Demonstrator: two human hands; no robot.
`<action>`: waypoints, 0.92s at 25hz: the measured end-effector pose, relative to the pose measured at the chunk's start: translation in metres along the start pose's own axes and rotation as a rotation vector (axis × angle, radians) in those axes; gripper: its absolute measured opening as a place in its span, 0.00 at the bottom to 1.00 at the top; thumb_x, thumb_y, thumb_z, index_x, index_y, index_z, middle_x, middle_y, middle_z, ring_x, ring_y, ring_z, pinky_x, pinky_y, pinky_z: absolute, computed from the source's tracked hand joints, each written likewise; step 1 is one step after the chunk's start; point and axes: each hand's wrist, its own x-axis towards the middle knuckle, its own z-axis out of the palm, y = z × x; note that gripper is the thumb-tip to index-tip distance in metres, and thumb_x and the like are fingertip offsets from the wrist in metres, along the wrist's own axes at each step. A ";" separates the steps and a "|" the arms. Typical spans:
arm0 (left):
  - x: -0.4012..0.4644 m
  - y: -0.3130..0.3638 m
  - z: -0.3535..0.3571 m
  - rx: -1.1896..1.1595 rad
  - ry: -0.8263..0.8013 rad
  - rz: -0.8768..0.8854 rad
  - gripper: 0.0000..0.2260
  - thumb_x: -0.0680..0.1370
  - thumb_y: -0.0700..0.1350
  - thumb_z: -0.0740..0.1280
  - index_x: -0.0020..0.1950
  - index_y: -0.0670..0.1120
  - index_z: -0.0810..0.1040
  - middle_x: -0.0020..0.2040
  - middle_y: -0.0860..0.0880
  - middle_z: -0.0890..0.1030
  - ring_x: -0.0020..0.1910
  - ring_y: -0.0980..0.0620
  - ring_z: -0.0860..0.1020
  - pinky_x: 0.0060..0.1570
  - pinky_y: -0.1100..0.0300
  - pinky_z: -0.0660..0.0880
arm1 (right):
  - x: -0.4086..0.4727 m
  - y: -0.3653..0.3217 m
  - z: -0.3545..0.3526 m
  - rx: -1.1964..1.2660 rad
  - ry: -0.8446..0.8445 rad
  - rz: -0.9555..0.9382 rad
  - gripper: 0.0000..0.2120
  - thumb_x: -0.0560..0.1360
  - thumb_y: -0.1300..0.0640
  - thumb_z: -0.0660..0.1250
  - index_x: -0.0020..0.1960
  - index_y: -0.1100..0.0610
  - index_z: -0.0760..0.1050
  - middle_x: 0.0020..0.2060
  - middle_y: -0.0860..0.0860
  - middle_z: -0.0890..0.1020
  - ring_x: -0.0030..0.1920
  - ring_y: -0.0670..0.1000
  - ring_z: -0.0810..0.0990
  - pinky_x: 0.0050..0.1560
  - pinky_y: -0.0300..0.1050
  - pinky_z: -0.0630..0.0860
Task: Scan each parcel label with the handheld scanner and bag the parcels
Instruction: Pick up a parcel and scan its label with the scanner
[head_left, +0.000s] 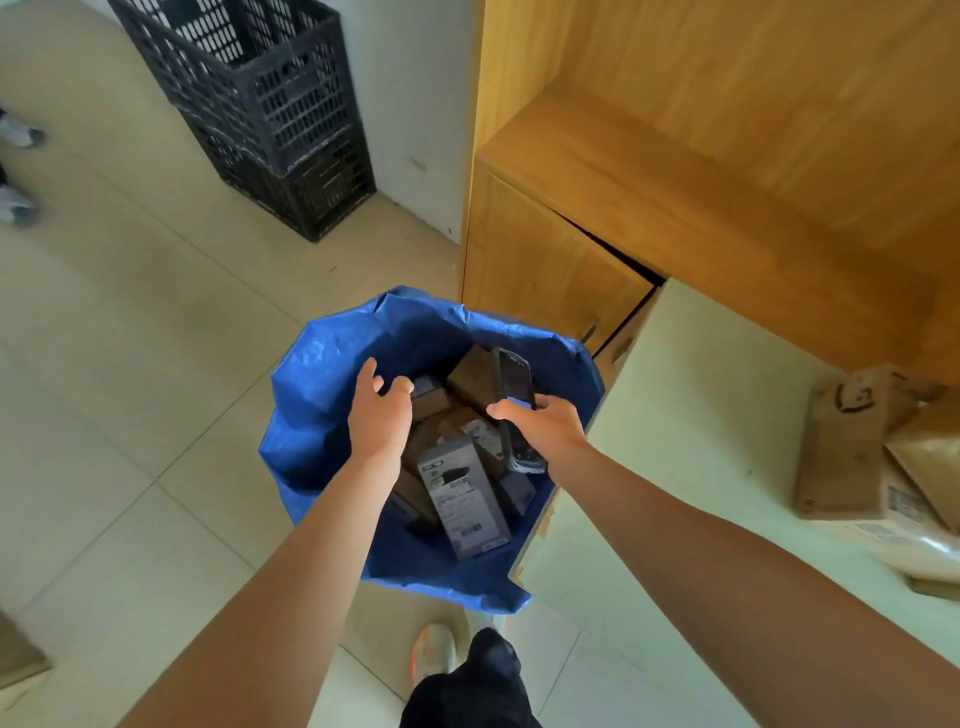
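Note:
A blue woven bag (322, 364) stands open on the floor, holding several boxed parcels. A grey box with barcode labels (462, 499) lies on top, and brown boxes (470, 376) sit behind it. My left hand (379, 410) hovers over the bag's mouth, fingers spread, holding nothing. My right hand (545, 423) grips the black handheld scanner (514, 384) above the bag's right side. On the pale table (701, 415) at the right lie brown parcels (857, 452), one wrapped in tape.
A wooden cabinet (675, 182) rises behind the bag and table. Stacked black plastic crates (260, 104) stand against the wall at the back left. Another person's shoes (18, 171) show at the left edge. My own foot (434, 649) is on the tiled floor below the bag.

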 end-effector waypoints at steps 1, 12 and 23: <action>-0.010 0.008 0.003 0.009 -0.025 0.025 0.28 0.80 0.47 0.62 0.79 0.56 0.59 0.76 0.51 0.67 0.74 0.49 0.67 0.69 0.51 0.63 | -0.007 -0.008 -0.007 -0.016 -0.004 -0.027 0.29 0.64 0.42 0.80 0.60 0.52 0.79 0.49 0.49 0.83 0.47 0.50 0.82 0.48 0.46 0.80; -0.170 0.137 0.041 0.015 -0.367 0.430 0.24 0.80 0.45 0.61 0.76 0.51 0.65 0.71 0.49 0.72 0.62 0.52 0.71 0.60 0.54 0.67 | -0.156 -0.081 -0.141 -0.150 0.150 -0.282 0.23 0.66 0.43 0.80 0.54 0.54 0.80 0.43 0.52 0.83 0.41 0.51 0.81 0.36 0.41 0.76; -0.353 0.183 0.129 0.106 -0.641 0.646 0.22 0.81 0.47 0.60 0.76 0.53 0.66 0.73 0.49 0.70 0.69 0.48 0.69 0.66 0.48 0.68 | -0.263 -0.045 -0.331 -0.259 0.422 -0.321 0.25 0.65 0.40 0.80 0.53 0.56 0.80 0.40 0.50 0.81 0.39 0.48 0.80 0.33 0.37 0.73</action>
